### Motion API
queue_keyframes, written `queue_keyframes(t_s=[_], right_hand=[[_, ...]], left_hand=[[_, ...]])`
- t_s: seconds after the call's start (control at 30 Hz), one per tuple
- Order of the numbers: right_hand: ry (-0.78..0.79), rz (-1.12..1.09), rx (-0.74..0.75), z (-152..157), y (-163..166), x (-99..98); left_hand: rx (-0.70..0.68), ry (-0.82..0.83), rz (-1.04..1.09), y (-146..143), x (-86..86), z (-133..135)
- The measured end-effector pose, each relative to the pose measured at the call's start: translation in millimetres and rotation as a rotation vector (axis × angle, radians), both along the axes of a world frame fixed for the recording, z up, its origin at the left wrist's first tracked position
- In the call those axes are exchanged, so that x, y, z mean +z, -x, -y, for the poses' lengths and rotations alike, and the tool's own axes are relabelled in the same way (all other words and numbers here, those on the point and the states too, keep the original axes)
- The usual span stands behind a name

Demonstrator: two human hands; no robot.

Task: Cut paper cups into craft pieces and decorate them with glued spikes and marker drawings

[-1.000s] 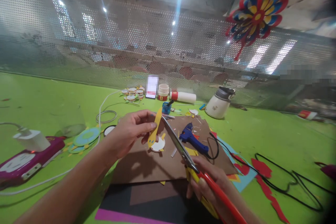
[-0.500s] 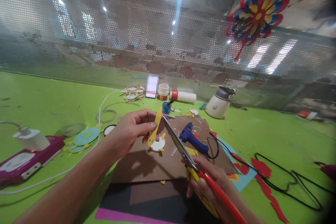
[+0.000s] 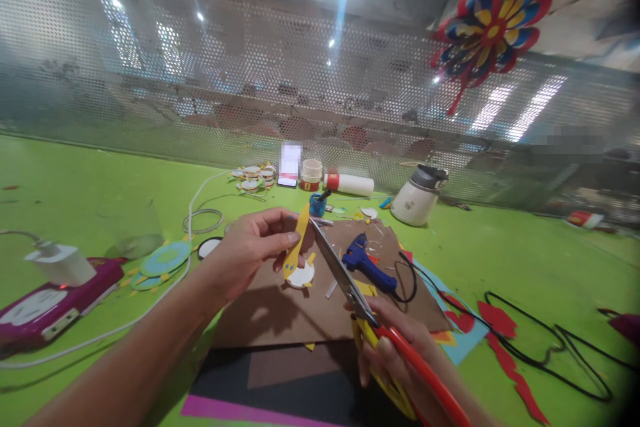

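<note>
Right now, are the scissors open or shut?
Shut, or nearly: the blades of the scissors show as one narrow line, tip at the yellow paper strip pinched in the left hand; the right hand grips the handles.

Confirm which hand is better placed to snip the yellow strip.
Right, most likely. The right hand grips the scissors by their red and yellow handles, and the blade tips reach the yellow strip near its top. The left hand only pinches that strip, steadying it.
</note>
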State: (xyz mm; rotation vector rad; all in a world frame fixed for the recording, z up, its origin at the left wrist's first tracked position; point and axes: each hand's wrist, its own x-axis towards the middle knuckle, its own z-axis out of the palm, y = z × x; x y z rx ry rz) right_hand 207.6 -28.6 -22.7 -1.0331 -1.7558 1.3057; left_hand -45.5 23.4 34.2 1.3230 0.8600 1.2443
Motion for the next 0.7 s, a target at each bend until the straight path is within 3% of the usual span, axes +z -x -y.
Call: queue_keyframes(t_s=[0.47, 0.7], right_hand=[[-0.014, 0.109, 0.073, -8.5, -6.5, 1.0], [0.087, -0.016, -0.056, -3.5, -1.2, 3.0]], left_hand=[[0.033, 0.089, 0.068, -0.4, 0.0, -0.9], [-0.019, 0.142, 0.088, -0.7, 0.9, 0.8]])
